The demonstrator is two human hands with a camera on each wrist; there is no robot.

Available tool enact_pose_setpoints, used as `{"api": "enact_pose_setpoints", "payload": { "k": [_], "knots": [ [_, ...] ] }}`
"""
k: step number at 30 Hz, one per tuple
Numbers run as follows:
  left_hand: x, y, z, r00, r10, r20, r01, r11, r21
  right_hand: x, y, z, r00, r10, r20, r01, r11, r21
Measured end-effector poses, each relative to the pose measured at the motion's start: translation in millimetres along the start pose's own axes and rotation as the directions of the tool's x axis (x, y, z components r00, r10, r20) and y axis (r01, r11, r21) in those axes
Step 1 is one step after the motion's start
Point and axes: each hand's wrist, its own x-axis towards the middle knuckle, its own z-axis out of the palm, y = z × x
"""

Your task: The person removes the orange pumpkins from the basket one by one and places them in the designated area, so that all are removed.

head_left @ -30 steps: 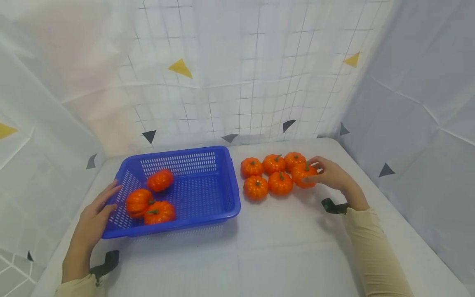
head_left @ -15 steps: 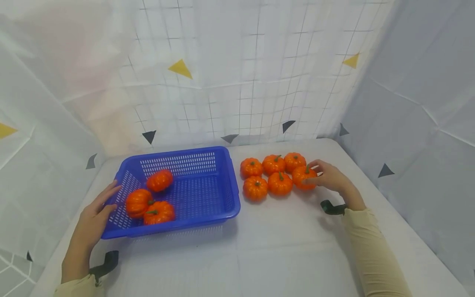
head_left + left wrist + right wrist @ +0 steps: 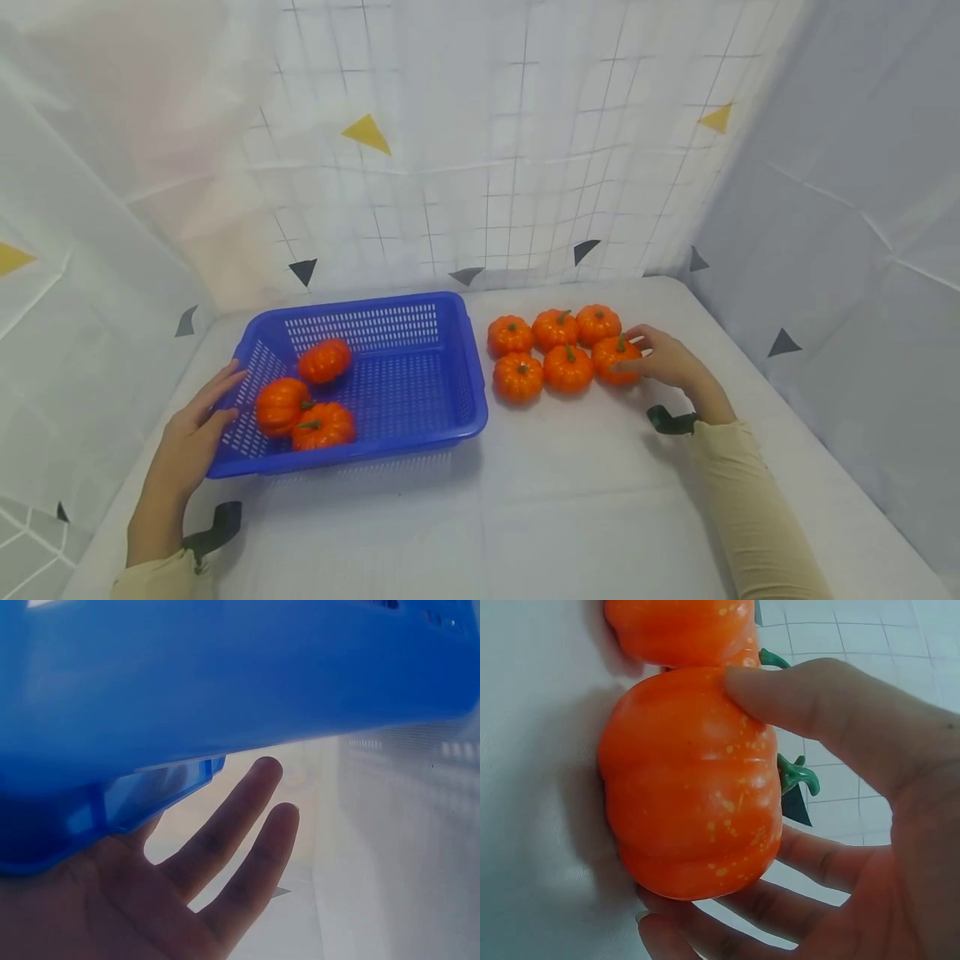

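My right hand (image 3: pixel 663 360) has its thumb and fingers around a small orange pumpkin (image 3: pixel 694 787) with a green stem, at the right end of the front row on the table. The thumb lies on its upper side and the fingers curve behind and below it in the right wrist view. My left hand (image 3: pixel 183 446) is at the left rim of a blue perforated basket (image 3: pixel 468 375), its fingers fairly straight along the outside. Two fingers (image 3: pixel 259 855) extend below the rim in the left wrist view; the others are mostly hidden. Three orange pumpkins (image 3: pixel 324 361) lie in the basket's left part.
Beside the basket, several more pumpkins (image 3: pixel 517 377) stand close together in two rows. White sheeting (image 3: pixel 465 150) with grid lines hangs behind the table (image 3: pixel 570 533), and more sheeting closes both sides.
The right hand and its pumpkin have shifted slightly toward the front, so that pumpkin lines up with the front row. The left hand stays at the basket.
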Motion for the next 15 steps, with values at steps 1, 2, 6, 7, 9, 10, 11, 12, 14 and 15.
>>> {"api": "enact_pose_setpoints", "payload": {
  "k": [1, 2, 6, 7, 9, 10, 11, 12, 14, 15],
  "knots": [
    [0.1, 0.0, 0.0, 1.0, -0.001, 0.001, 0.001, 1.0, -0.002, 0.0, 0.3, 0.1, 1.0, -0.001, 0.0, 0.001, 1.0, -0.003],
    [0.0, 0.2, 0.0, 1.0, 0.001, 0.001, -0.001, 1.0, -0.004, 0.0, 0.4, 0.4, 1.0, 0.0, 0.0, 0.0, 1.0, -0.003],
    [-0.1, 0.3, -0.2, 1.0, 0.0, 0.005, 0.0, 1.0, -0.001, -1.3, -0.6, 1.6, 1.0, -0.002, -0.002, 0.002, 1.0, -0.005],
    [0.2, 0.2, -0.4, 1.0, 0.001, 0.006, -0.001, 1.0, 0.0, -1.8, -1.2, 1.6, 1.0, -0.003, -0.003, 0.003, 1.0, -0.008],
    [0.9, -0.1, -0.7, 1.0, -0.004, 0.007, 0.004, 1.0, 0.002, -2.5, -2.5, 1.7, 1.0, -0.003, 0.0, 0.003, 1.0, -0.014],
    [1.5, -0.2, -0.9, 1.0, -0.008, 0.007, 0.008, 1.0, 0.003, -2.6, -3.0, 1.6, 1.0, -0.001, 0.003, 0.001, 1.0, -0.018],
    [1.6, -0.1, -0.9, 1.0, -0.011, 0.008, 0.011, 1.0, 0.003, -2.5, -3.6, 1.5, 1.0, 0.004, 0.005, -0.004, 1.0, -0.019],
    [1.6, -0.1, -0.9, 1.0, -0.014, 0.008, 0.014, 1.0, 0.0, -2.4, -4.5, 1.1, 1.0, 0.009, 0.01, -0.009, 1.0, -0.02],
    [1.4, -0.6, -0.6, 1.0, -0.017, 0.008, 0.017, 1.0, -0.002, -2.9, -7.1, 0.0, 1.0, 0.018, 0.016, -0.018, 1.0, -0.017],
    [0.9, -0.6, -0.5, 1.0, -0.017, 0.007, 0.017, 1.0, -0.003, -3.7, -9.2, -0.7, 1.0, 0.027, 0.015, -0.027, 0.999, -0.02]
  ]
}}
